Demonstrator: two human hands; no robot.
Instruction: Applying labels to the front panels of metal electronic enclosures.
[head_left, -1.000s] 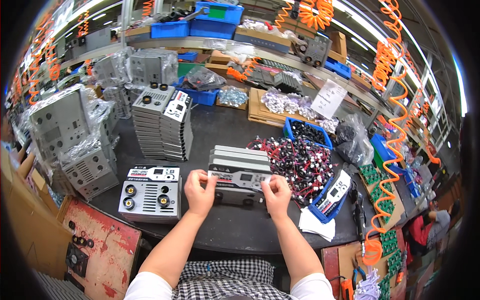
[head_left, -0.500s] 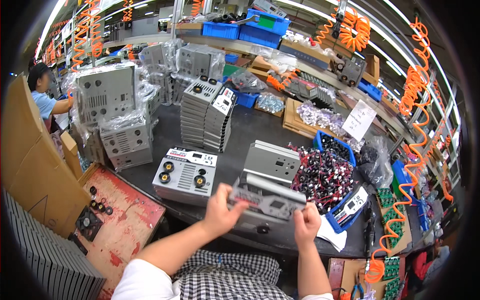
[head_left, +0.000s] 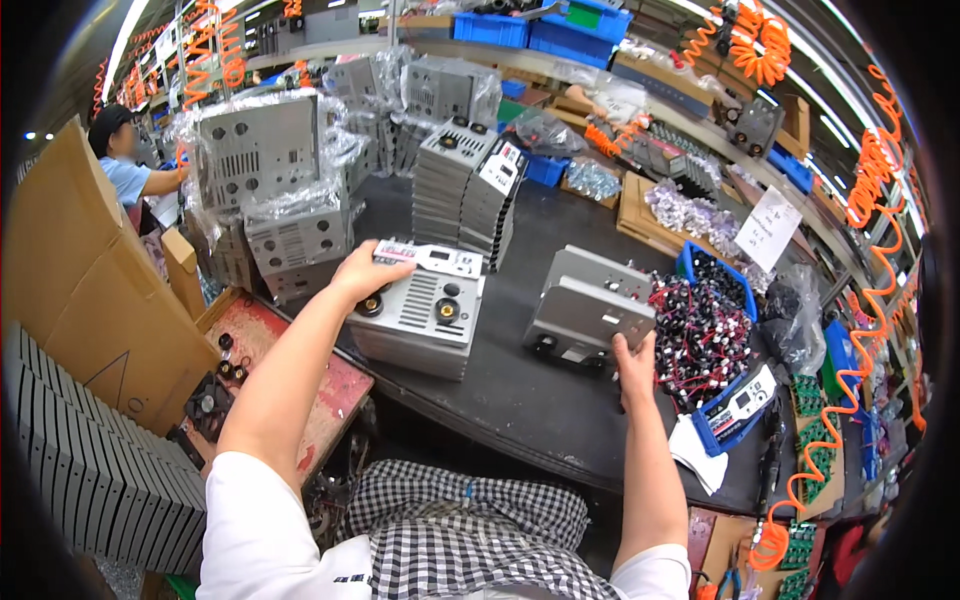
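Note:
My left hand (head_left: 368, 275) grips the far left corner of a grey metal panel (head_left: 415, 296) with a white label strip, vent slots and black round sockets. That panel is the top one of a neat stack on the dark bench. Farther right, my right hand (head_left: 636, 366) holds the right edge of a plain grey metal panel (head_left: 585, 322), thumb on its face and fingers partly hidden. This panel stands tilted in front of another grey panel (head_left: 605, 270). Dark round parts show along its lower edge.
Behind stands a taller stack of grey panels (head_left: 465, 185); plastic-wrapped panels (head_left: 255, 150) are at left. Right of my right hand lie wired connectors (head_left: 700, 335) and a blue tray (head_left: 735, 410) with labels. An orange coiled hose (head_left: 885, 290) hangs at right; cardboard (head_left: 100, 290) stands left.
Both hands held one labelled panel between them; now they are apart. My left hand has moved left and away to the stack, my right to the plain panel's edge. The view has shifted.

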